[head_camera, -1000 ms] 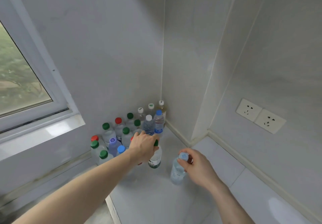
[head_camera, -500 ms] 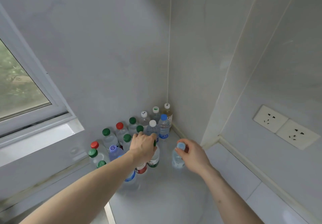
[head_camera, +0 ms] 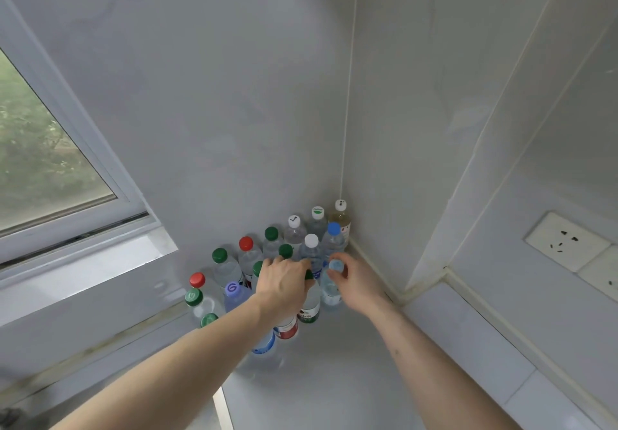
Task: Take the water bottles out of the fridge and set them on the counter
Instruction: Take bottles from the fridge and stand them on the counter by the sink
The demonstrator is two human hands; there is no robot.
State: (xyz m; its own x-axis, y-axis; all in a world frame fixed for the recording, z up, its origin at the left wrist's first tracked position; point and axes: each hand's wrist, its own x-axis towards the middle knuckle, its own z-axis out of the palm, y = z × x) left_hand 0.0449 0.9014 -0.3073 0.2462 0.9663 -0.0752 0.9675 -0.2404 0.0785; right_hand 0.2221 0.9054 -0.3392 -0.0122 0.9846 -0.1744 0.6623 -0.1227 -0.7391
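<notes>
Bottle (head_camera: 331,287) nearer cluster, hands (head_camera: 284,282) gripping.

Clear, glossy plastic on the water bottles (head_camera: 294,239), with smooth matt plastic caps in green, red, white and blue. The table (head_camera: 311,379) looks like pale, smooth stone or laminate with a soft sheen. Walls (head_camera: 234,95) are smooth, faintly glossy panels with thin seams. The window frame (head_camera: 100,175) reads as smooth white plastic or painted metal, hard to tell which. White, matt plastic on the wall sockets (head_camera: 568,245). Paper or film labels wrap some bottles.
</notes>
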